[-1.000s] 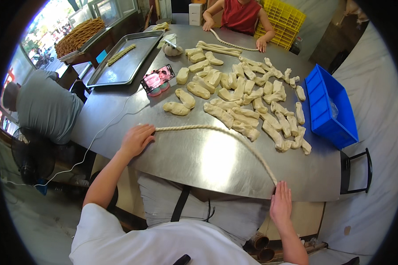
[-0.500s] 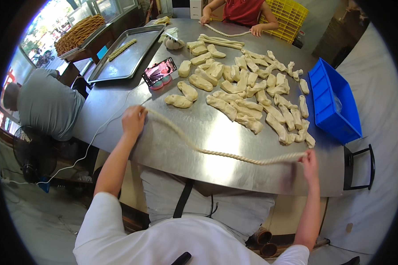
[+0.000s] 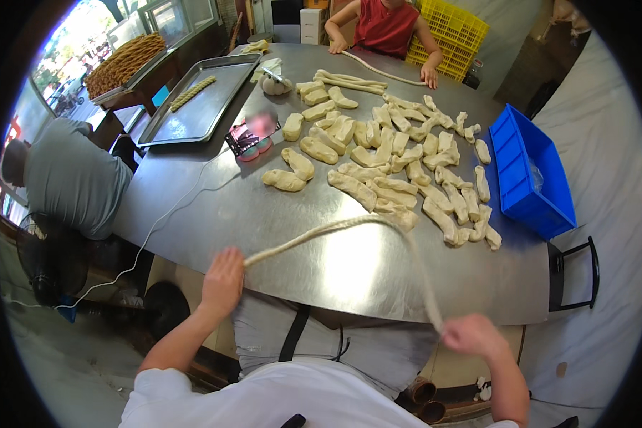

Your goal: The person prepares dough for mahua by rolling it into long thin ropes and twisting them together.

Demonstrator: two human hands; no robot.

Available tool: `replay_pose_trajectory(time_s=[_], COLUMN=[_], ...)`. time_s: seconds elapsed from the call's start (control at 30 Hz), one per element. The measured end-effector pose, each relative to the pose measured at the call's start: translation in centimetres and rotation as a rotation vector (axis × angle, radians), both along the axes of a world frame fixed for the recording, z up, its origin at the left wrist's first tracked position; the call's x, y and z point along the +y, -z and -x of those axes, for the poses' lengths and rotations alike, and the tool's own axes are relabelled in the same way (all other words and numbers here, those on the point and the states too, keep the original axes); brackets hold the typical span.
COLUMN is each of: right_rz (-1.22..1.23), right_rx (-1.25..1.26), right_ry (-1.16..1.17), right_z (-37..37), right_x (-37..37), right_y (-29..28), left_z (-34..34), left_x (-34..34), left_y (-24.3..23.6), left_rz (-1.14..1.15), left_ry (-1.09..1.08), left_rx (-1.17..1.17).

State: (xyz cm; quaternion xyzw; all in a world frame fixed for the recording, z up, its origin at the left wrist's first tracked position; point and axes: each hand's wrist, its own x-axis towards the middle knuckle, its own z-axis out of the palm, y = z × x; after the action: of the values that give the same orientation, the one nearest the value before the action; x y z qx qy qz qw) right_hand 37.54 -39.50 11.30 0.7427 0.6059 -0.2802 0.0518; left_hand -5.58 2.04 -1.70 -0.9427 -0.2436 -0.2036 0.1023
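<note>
A long, thin rope of pale dough (image 3: 328, 230) runs between my two hands and arches up over the near part of the steel table. At the table's front edge, my left hand (image 3: 225, 282) is closed over its left end. My right hand (image 3: 473, 334), a little blurred, is closed on the other end, lower and beyond the front edge. The dough's right stretch is smeared by motion. Many short dough pieces (image 3: 319, 150) lie beyond it on the table (image 3: 192, 235), with several longer dough strips (image 3: 353, 82) farther back.
A blue crate (image 3: 506, 171) stands at the right edge. A phone (image 3: 253, 135) on a stand with a white cable is left of the dough. Far left, a metal tray (image 3: 207, 107) holds one twisted dough piece (image 3: 192, 94). Across the table, a person in red (image 3: 385, 28) handles another dough rope (image 3: 385, 73).
My left hand has come nearer, down to the front edge; my right hand has dropped toward me. The dough rope went from sagging and twisted to arched upward. The person opposite lowered their hand.
</note>
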Motion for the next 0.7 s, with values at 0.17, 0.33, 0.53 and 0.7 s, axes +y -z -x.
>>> replay_pose_trajectory(time_s=[0.17,0.33,0.53,0.7], right_rz=[-0.783,-0.417,-0.663,-0.217], right_rx=[0.724,-0.262,-0.163,-0.46], right_ry=[0.348,0.904,1.098,0.549], right_z=[-5.6,-26.1,-14.0,-1.3], right_x=[0.3,-21.9,-2.0,-3.4], right_y=[-6.7,11.6,6.9,13.9], left_z=[-0.7,7.3,0.5,-0.7], left_x=[5.2,15.1,18.5,13.2], left_y=[-5.2,-0.1,2.8,2.4], left_rz=[0.1,-0.048,-0.046,0.209], left_ry=[0.195,-0.136,-0.232,-0.054], left_rx=[0.027,-0.112,-0.39,-0.277])
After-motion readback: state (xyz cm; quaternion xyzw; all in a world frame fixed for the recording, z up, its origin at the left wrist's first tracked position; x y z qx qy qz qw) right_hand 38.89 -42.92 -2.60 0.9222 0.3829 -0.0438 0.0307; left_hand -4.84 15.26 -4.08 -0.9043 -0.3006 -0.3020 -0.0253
